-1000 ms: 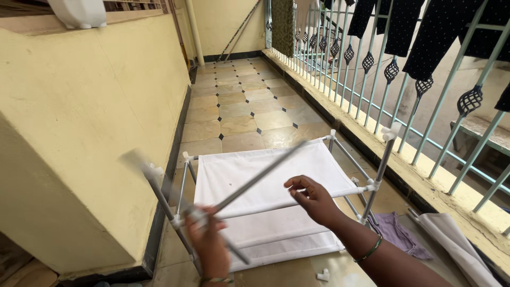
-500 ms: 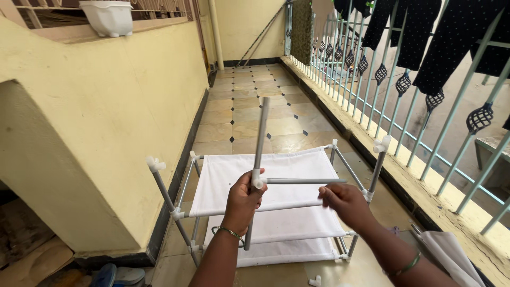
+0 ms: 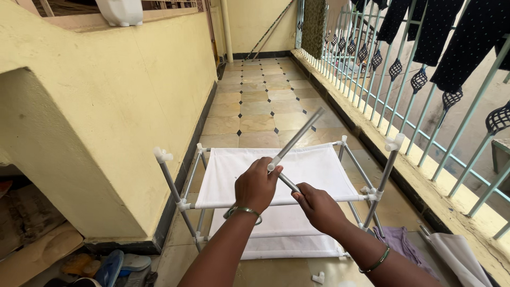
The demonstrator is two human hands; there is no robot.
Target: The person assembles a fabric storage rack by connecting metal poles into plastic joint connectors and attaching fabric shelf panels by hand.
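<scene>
Two grey metal tubes (image 3: 297,139) meet at a white plastic connector (image 3: 273,165), held above the rack (image 3: 265,175). Left hand (image 3: 256,186) has its grip closed around the joint; right hand (image 3: 319,206) pinches the lower tube's end. Tubes look light, stiff, smooth, so best gripped near the connector. Rack below: white fabric shelves, thin grey poles, plastic corner joints, standing on the tiled floor (image 3: 255,106).
</scene>
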